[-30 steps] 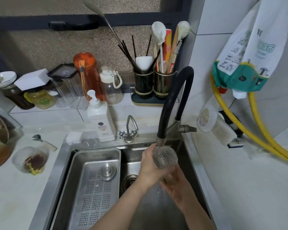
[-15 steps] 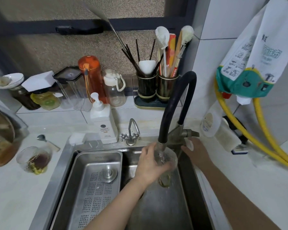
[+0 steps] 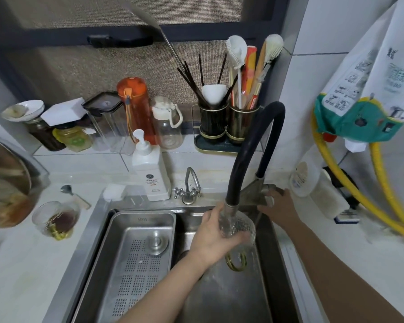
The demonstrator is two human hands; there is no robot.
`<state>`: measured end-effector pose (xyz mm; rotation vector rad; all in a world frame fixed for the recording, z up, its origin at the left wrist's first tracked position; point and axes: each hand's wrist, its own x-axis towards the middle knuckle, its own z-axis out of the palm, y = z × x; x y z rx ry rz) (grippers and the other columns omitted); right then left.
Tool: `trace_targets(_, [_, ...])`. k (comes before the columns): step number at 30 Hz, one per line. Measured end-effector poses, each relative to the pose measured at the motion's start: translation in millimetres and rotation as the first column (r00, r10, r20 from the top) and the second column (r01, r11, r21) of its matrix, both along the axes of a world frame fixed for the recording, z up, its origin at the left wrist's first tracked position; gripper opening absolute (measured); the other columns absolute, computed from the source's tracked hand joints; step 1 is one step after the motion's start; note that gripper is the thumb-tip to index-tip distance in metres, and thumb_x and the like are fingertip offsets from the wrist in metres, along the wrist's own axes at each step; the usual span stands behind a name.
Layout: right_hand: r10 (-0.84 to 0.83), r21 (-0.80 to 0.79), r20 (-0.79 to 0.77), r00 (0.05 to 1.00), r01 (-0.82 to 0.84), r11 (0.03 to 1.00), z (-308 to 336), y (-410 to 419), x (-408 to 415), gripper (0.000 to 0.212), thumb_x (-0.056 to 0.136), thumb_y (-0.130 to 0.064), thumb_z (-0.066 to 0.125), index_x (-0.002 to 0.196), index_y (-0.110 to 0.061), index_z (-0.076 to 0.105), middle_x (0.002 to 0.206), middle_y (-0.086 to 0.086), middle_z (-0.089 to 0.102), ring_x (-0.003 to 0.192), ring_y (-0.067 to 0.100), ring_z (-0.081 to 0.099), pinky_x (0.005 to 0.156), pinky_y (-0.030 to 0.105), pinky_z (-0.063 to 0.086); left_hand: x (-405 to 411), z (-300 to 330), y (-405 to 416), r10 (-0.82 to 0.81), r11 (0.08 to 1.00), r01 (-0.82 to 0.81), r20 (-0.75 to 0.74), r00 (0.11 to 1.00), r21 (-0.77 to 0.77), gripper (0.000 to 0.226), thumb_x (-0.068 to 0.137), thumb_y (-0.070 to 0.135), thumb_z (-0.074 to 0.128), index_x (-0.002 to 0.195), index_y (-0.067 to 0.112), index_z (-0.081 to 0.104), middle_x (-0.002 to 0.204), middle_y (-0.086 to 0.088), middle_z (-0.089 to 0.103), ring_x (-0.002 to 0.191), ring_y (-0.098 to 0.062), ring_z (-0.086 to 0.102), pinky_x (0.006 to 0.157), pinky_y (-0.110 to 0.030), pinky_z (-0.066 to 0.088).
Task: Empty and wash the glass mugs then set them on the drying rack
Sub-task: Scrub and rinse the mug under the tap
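Far left of the hands, on the table, a second mug stands with dark dregs, not yet emptied. Nearer, left of the left hand, the rack sits in the sink, ready for drying. Left hand grips the mug, mouth up beneath the spout, apparently to rinse. Right hand rests on the tap lever, fingers loosely curved over it, presumably to control flow.
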<state>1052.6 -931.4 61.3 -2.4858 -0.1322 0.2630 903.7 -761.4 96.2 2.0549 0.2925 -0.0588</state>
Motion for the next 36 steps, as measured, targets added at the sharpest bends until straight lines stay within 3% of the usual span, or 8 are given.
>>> trace_targets(5, [-0.003,0.015,-0.06,0.998,0.004,1.0,-4.0,1.9,-5.6,0.061,0.077,-0.029,0.075,0.131,-0.014,0.051,0.148,0.017,0.02,0.134,0.033,0.032,0.111,0.037,0.031,-3.7,0.2,2.3,-0.002,1.0,0.002,-0.011,1.0,0.013,0.088,0.064,0.063,0.072,0.138,0.042,0.03,0.128,0.014,0.037,0.118,-0.005,0.042,0.092,-0.02,0.034])
trace_targets(12, [0.106,0.111,-0.165,0.981,-0.088,0.99,7.3,17.8,-74.2,0.067,0.089,-0.029,0.063,0.146,-0.016,0.03,0.145,0.005,0.042,0.13,0.023,0.043,0.103,0.03,0.035,-15.2,-2.2,13.1,0.002,0.995,0.004,-0.066,0.998,0.096,0.106,0.06,0.063,0.074,0.146,0.028,0.022,0.14,0.006,0.036,0.126,-0.011,0.041,0.101,-0.023,0.037])
trace_targets(17, [0.143,0.35,-0.16,0.977,-0.079,0.934,7.6,34.7,-162.3,0.061,0.085,-0.02,0.067,0.135,-0.031,0.034,0.133,-0.004,0.05,0.127,0.015,0.048,0.101,0.025,0.039,-32.9,-4.8,26.4,0.029,0.979,-0.006,-0.108,0.994,0.206,0.108,0.06,0.065,0.072,0.146,0.026,0.02,0.138,0.001,0.036,0.126,-0.018,0.043,0.104,-0.032,0.04])
trace_targets(20, [0.152,0.477,-0.106,0.983,-0.084,0.875,-1.0,55.5,-206.2,0.081,0.069,-0.042,0.077,0.138,-0.038,0.034,0.136,-0.013,0.046,0.126,0.005,0.047,0.104,0.035,0.044,-44.3,-2.0,30.8,0.037,0.975,-0.01,-0.118,0.992,0.223,0.103,0.063,0.066,0.069,0.146,0.031,0.02,0.135,-0.002,0.034,0.128,-0.021,0.04,0.105,-0.032,0.038])
trace_targets(24, [0.053,0.522,-0.045,0.998,-0.022,0.852,10.2,78.4,-238.6,0.08,0.076,-0.03,0.076,0.136,-0.046,0.025,0.126,-0.028,0.043,0.112,-0.011,0.047,0.093,0.013,0.04,-60.5,-1.9,35.4,-0.023,0.97,0.058,-0.148,0.989,0.238,0.104,0.063,0.071,0.066,0.146,0.032,0.017,0.135,-0.001,0.032,0.129,-0.022,0.036,0.106,-0.034,0.037])
trace_targets(28, [-0.129,0.606,-0.058,0.99,0.138,0.783,16.6,81.7,-248.8,0.059,0.074,-0.022,0.08,0.113,-0.046,0.042,0.118,-0.011,0.057,0.106,0.003,0.059,0.09,0.027,0.051,-71.7,5.2,44.6,-0.096,0.982,0.113,-0.118,0.988,0.152,0.102,0.067,0.056,0.074,0.147,0.022,0.021,0.14,-0.003,0.033,0.132,-0.021,0.035,0.105,-0.031,0.034])
trace_targets(32, [-0.258,0.675,-0.118,0.959,0.268,0.687,27.4,73.7,-257.0,0.057,0.074,-0.018,0.08,0.114,-0.031,0.041,0.117,0.003,0.057,0.104,0.017,0.062,0.088,0.036,0.053,-88.4,3.4,47.8,-0.074,0.997,0.075,-0.026,0.997,0.025,0.059,0.072,0.044,0.073,0.126,0.03,0.052,0.124,0.003,0.053,0.116,-0.018,0.051,0.101,-0.03,0.044])
trace_targets(36, [-0.188,0.697,-0.152,0.97,0.241,0.676,29.8,68.4,-265.9,0.072,0.071,-0.028,0.082,0.127,-0.023,0.038,0.124,-0.001,0.053,0.108,0.015,0.058,0.09,0.036,0.051,-115.9,5.8,40.2,-0.102,0.979,0.086,-0.083,0.991,-0.186,0.062,0.09,0.027,0.06,0.144,0.03,0.031,0.138,0.004,0.044,0.122,-0.011,0.045,0.094,-0.023,0.043])
